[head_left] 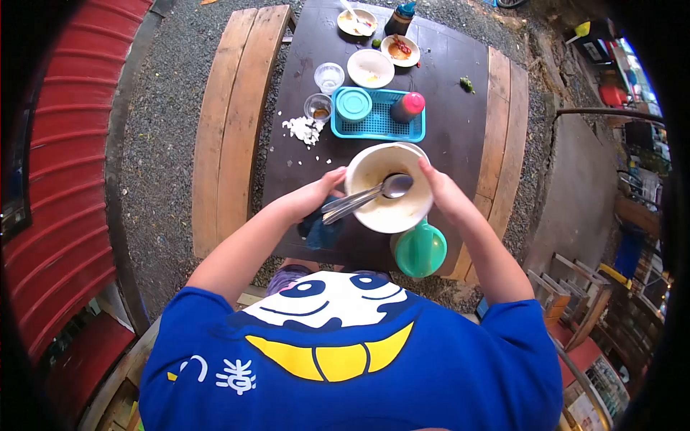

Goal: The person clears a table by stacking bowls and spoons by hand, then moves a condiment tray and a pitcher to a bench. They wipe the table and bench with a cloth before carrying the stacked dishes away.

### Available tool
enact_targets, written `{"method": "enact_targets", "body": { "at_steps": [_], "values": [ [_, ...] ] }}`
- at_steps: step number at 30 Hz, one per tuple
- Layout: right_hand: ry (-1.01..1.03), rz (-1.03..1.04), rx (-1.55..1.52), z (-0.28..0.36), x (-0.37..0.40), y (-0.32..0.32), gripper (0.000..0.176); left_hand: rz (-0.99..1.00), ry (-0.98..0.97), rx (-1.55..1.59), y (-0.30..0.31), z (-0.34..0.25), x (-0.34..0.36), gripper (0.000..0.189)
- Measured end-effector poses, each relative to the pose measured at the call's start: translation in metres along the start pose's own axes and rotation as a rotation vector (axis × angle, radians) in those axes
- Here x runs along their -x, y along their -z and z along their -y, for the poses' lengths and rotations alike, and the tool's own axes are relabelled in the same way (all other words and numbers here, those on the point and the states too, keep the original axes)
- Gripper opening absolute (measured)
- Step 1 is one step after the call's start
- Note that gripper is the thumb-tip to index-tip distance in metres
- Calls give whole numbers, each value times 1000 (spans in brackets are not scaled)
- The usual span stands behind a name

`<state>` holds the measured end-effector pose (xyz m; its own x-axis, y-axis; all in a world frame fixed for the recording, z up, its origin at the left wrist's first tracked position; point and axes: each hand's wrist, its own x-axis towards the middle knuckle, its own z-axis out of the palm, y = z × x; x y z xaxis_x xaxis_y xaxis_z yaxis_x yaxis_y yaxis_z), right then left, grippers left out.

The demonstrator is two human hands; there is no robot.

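A white bowl (372, 159) is held up over the near end of the dark table, tilted so its inside faces me. Inside it rest a spoon (397, 186) and other metal cutlery, their handles sticking out over the left rim. My left hand (320, 195) grips the bowl's left side, fingers partly hidden. Below that hand shows a dark blue cloth (321, 233). On the opposite rim my right hand (444, 190) is closed, thumb along the edge. Just under the bowl, a pitcher with a green lid (421, 251) stands near the table's front edge.
Beyond the bowl sits a blue basket (379, 134) with a teal-lidded tub (353, 105) and a red-capped bottle (408, 107). White scraps (305, 130) and two clear cups (329, 77) lie left of it. Used dishes (371, 68) and a dark bottle (399, 19) stand farther back. Benches (241, 108) flank the table.
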<state>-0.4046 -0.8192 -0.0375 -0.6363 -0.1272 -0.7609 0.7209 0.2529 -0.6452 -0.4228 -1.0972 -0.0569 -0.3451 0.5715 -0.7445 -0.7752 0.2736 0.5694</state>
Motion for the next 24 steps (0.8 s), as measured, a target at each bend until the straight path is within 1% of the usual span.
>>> {"method": "enact_targets", "body": {
  "at_steps": [2,5,6,8,9,10,12,13,14,15,17,18,19,20,21,22,23,24],
  "values": [
    [59,-31,46,-4,-6,21,80,38,9,-71,-7,-12,-24,77],
    [-13,-105,142,-13,-21,44,77,79,-3,-65,-13,-10,-67,78],
    [-13,-121,116,-18,-27,48,78,92,12,-78,-14,-10,-77,78],
    [-51,-110,118,-29,-39,55,78,110,19,-67,-16,-1,-98,76],
    [-68,-103,117,-31,-44,58,78,108,66,-72,-15,4,-102,75],
    [-70,-86,113,-34,-47,59,78,97,47,-115,-14,10,-107,74],
    [-71,-63,135,-37,-52,64,78,55,-26,-258,-18,2,-100,71],
    [-72,-50,147,-40,-55,66,78,57,12,-276,-17,-2,-97,71],
    [-32,-47,193,-42,-59,68,84,49,24,-236,-17,-3,-96,71],
    [-102,-6,184,-41,-61,75,85,39,36,-196,-16,-5,-94,71],
    [-236,71,164,-26,-64,90,86,35,95,-312,-11,-14,-84,72],
    [-269,54,195,-13,-70,101,88,-32,114,-323,-10,-24,-73,65],
    [-212,-58,266,3,-74,112,83,-42,77,-323,-6,-26,-66,62],
    [-116,-182,209,8,-93,125,73,-51,40,-322,1,-25,-59,60],
    [58,-259,173,17,-114,135,55,-61,4,-319,8,-26,-52,57],
    [189,-292,152,24,-140,145,43,-35,29,-303,14,-34,-39,51],
    [279,-251,205,32,-170,155,39,-40,4,-275,21,-32,-31,54],
    [288,-217,315,36,-209,166,36,-63,-11,-250,23,-33,-21,46]
  ]
}}
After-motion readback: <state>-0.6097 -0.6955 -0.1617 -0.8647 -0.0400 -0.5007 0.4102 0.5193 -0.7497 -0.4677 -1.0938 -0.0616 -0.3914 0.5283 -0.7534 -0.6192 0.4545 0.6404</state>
